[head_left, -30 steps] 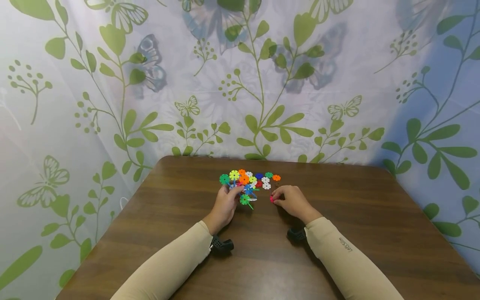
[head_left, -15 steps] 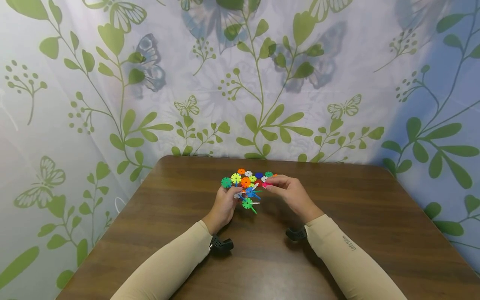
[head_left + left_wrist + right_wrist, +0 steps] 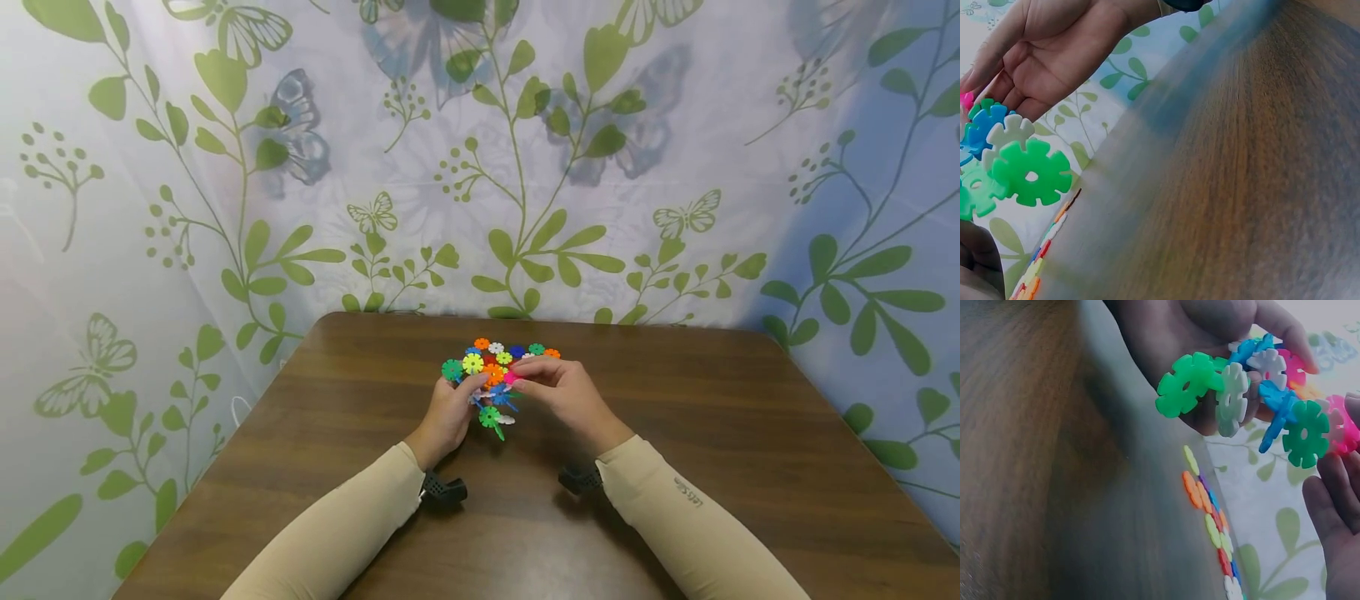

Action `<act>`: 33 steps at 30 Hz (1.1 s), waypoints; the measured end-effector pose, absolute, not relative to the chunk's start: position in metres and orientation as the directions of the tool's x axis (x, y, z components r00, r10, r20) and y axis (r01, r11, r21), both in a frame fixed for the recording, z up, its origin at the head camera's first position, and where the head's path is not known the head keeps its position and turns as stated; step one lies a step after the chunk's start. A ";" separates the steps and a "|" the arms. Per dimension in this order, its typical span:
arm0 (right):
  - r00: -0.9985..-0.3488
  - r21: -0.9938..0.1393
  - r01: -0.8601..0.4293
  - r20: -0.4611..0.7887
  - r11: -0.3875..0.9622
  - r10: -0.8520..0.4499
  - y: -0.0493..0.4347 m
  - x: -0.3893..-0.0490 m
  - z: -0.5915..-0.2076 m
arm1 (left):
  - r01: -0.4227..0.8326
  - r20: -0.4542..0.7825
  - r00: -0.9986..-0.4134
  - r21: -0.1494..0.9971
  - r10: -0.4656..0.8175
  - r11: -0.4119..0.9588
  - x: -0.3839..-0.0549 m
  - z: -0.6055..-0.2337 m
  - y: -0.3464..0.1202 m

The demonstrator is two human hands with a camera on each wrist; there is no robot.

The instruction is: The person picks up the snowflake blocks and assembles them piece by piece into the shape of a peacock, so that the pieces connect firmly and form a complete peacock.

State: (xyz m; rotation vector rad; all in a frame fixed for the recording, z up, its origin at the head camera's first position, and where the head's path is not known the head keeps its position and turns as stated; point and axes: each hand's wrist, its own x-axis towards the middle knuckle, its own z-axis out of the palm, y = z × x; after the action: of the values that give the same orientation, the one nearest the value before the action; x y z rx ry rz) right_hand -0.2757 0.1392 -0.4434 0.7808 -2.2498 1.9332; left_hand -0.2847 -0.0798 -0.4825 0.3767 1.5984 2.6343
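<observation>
My left hand [image 3: 444,417] grips a cluster of interlocking plastic flower discs [image 3: 490,417] in green, blue, white, orange and yellow, held over the table. On the cluster's right side, my right hand [image 3: 573,398] pinches a pink flower disc [image 3: 512,378] between thumb and fingers. That pink disc [image 3: 1349,425] is right at a green disc [image 3: 1305,434] of the cluster in the right wrist view. From below, the left wrist view shows light green discs [image 3: 1032,172] slotted at angles to white and blue ones. The left palm hides part of the cluster.
Loose flower discs [image 3: 517,352] in several colours lie flat on the brown wooden table [image 3: 360,517], just beyond the hands. A curtain [image 3: 420,250] printed with leaves and butterflies hangs behind the table's far edge. Black wrist devices [image 3: 444,490] sit under both forearms.
My right hand has brought the pink disc up from the table and leftward to the cluster. My left hand stays in place while the cluster has tilted slightly.
</observation>
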 end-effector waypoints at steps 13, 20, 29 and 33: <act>-0.887 -0.933 -0.360 0.334 0.023 -0.320 0.133 -0.272 -0.445 | 0.173 0.269 -0.943 0.900 0.198 -0.400 -0.280 -0.479 -0.084; -0.911 -0.956 -0.294 0.288 -0.025 -0.295 0.129 -0.273 -0.446 | 0.184 0.263 -0.944 0.920 0.199 -0.346 -0.282 -0.480 -0.085; -0.931 -0.974 -0.227 0.224 -0.023 -0.289 0.127 -0.268 -0.439 | 0.236 0.325 -0.912 0.915 0.252 -0.327 -0.282 -0.480 -0.086; -0.933 -0.975 -0.221 0.214 -0.007 -0.289 0.128 -0.267 -0.439 | 0.209 0.295 -0.927 0.918 0.230 -0.336 -0.281 -0.481 -0.085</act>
State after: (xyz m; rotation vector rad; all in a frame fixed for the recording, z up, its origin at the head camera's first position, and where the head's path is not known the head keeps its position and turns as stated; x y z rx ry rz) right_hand -0.2674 0.1282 -0.4387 0.5781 -2.2479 2.1900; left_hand -0.2811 -0.0846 -0.4808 0.5961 1.8026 2.4861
